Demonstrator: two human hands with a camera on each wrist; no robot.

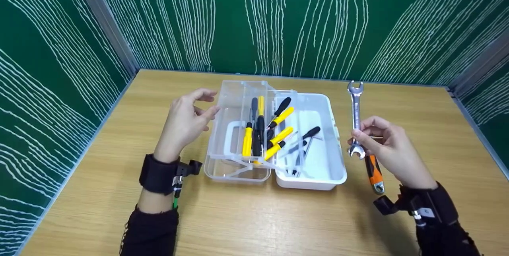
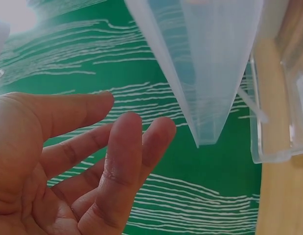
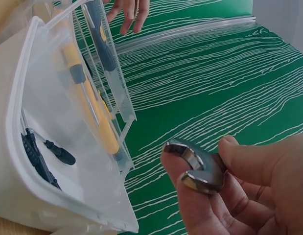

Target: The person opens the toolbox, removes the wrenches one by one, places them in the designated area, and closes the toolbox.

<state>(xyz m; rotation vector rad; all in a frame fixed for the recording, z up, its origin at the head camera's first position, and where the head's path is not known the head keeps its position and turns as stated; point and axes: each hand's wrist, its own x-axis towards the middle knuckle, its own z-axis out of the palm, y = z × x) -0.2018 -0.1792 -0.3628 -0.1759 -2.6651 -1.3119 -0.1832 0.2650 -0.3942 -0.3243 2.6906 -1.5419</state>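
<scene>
My right hand point(image 1: 383, 144) pinches a silver double open-end wrench point(image 1: 356, 109) near its lower jaw, holding it upright to the right of the toolbox. In the right wrist view, one forked end of the wrench point(image 3: 202, 171) points at the camera between thumb and fingers. My left hand point(image 1: 187, 119) holds nothing; its fingers are loosely bent beside the left edge of the raised clear tray point(image 1: 228, 97). The white toolbox point(image 1: 312, 184) stands unfolded, its clear lid point(image 1: 238, 176) laid out to the left. Several yellow-and-black screwdrivers point(image 1: 247, 140) lie in the tray.
Under my right hand lies a tool with an orange-and-black handle point(image 1: 373, 170) on the wooden table point(image 1: 254, 220), partly hidden. Inside the white base are a black-handled screwdriver point(image 1: 311, 132) and thin metal tools. Green panels with white lines point(image 1: 262, 21) enclose the table's back and sides.
</scene>
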